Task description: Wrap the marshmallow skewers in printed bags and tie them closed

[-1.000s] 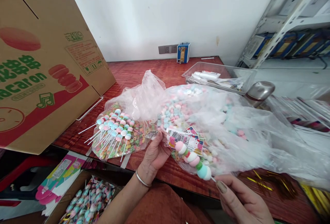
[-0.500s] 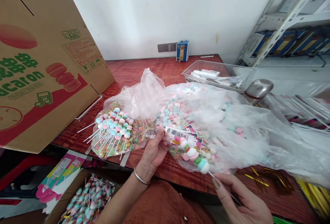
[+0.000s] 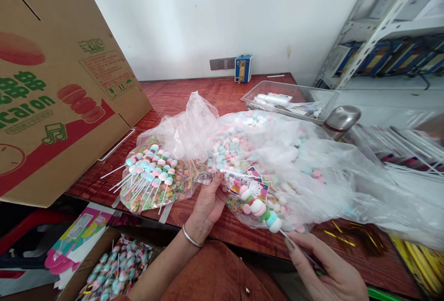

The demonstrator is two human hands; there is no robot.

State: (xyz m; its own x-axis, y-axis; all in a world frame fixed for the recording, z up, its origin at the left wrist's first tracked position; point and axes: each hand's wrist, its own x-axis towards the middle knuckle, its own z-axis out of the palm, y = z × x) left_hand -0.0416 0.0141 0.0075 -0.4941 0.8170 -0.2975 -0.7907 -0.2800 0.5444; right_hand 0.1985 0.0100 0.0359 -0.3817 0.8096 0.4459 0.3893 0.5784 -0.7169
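My right hand (image 3: 321, 268) pinches the white stick of a candy skewer (image 3: 258, 207), stacked with pink, white, green and blue pieces. Its top end lies inside a small printed wrapper bag (image 3: 248, 184) that my left hand (image 3: 207, 204) holds by the edge with fingers and thumb. A silver bangle sits on my left wrist. Both hands hover over the front edge of the red wooden table (image 3: 194, 95), just before a large clear plastic bag of loose pastel candies (image 3: 277, 162).
A pile of finished skewers (image 3: 149, 176) lies on ring candies to the left. A big cardboard "macaron" box (image 3: 52, 88) stands far left. A clear tray (image 3: 287, 102), a steel flask (image 3: 342, 118), gold twist ties (image 3: 343, 238) and a low carton of wrapped skewers (image 3: 114, 268) surround me.
My right hand has pushed the skewer up and left, deeper into the wrapper bag held by my left hand. The view has shifted slightly right.
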